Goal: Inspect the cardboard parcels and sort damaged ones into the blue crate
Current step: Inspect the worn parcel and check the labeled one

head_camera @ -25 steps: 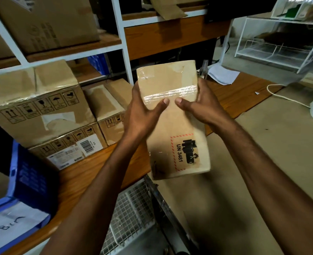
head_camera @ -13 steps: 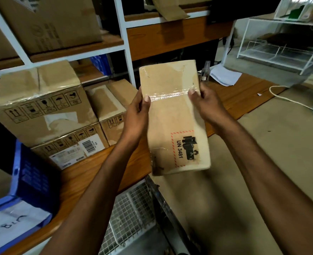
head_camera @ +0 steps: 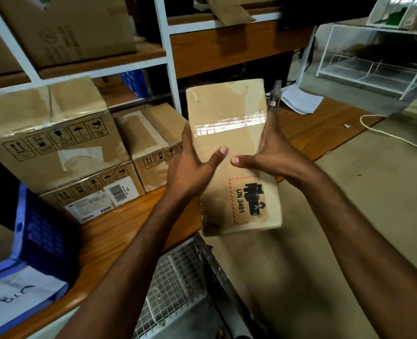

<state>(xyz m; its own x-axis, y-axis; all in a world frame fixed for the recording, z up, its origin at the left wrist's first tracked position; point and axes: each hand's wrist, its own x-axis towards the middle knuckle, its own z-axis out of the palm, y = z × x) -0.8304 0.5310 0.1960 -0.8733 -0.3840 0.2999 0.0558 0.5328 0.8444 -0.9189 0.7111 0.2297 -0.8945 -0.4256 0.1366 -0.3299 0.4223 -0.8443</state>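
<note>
I hold a flat brown cardboard parcel (head_camera: 229, 133) up in front of me over the edge of the wooden table (head_camera: 119, 231). It has clear tape across its upper half and a red-dashed "UN 3481" label near its lower end. My left hand (head_camera: 190, 165) grips its left edge, thumb across the face. My right hand (head_camera: 271, 155) grips its right edge, thumb also on the face. The blue crate (head_camera: 38, 233) stands at the table's left end, with a white sheet inside.
Two stacked parcels (head_camera: 55, 148) and a smaller parcel (head_camera: 151, 143) sit on the table to the left. White shelving (head_camera: 168, 59) with a big box (head_camera: 65, 28) rises behind. A wire mesh basket (head_camera: 175, 282) is below the table edge. A white cable (head_camera: 383, 130) lies at right.
Both hands have slid down the parcel's sides and my thumbs have come back onto its face. The parcel stays upright in about the same place.
</note>
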